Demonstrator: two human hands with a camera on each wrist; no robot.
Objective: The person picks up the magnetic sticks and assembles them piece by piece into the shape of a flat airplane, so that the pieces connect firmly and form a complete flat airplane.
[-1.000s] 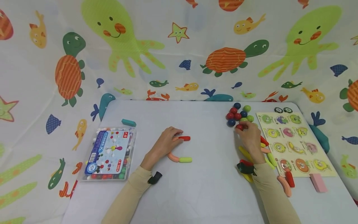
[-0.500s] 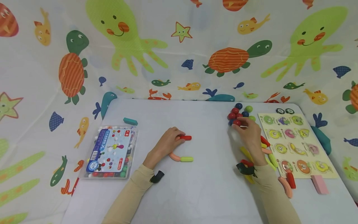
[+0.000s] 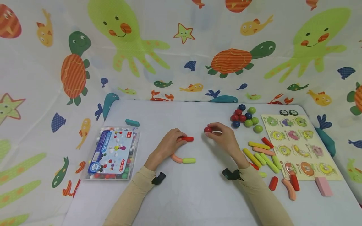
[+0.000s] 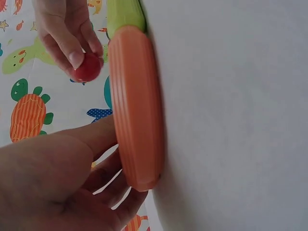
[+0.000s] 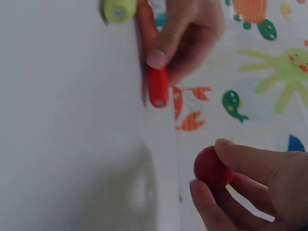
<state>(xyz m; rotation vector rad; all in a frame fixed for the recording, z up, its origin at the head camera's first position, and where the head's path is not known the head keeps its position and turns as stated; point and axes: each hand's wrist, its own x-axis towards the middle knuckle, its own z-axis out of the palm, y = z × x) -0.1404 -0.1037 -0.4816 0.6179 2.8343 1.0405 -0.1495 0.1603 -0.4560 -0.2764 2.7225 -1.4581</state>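
Note:
A red ball (image 3: 207,129) is pinched between the thumb and fingers of my right hand (image 3: 226,141), held up over the middle of the table. My left hand (image 3: 168,144) holds a red stick (image 3: 189,139) where it meets an orange curved piece, with the thumb (image 5: 157,58) on that joint in the right wrist view. Below it in the head view, an orange curved piece (image 3: 177,158) joins a lime-green stick (image 3: 189,160). In the left wrist view, the ridged orange curved piece (image 4: 137,106) fills the middle, with my left fingers behind its lower end.
Red, blue and green balls (image 3: 242,118) cluster at the back right. Coloured sticks (image 3: 263,153) lie beside a fruit puzzle board (image 3: 299,146), near a pink block (image 3: 323,186). On the left are a clear box of beads (image 3: 110,153) and a teal block (image 3: 132,122).
My right hand has picked the red ball out of the cluster and carried it left, towards my left hand. The left hand stays in place on the red stick.

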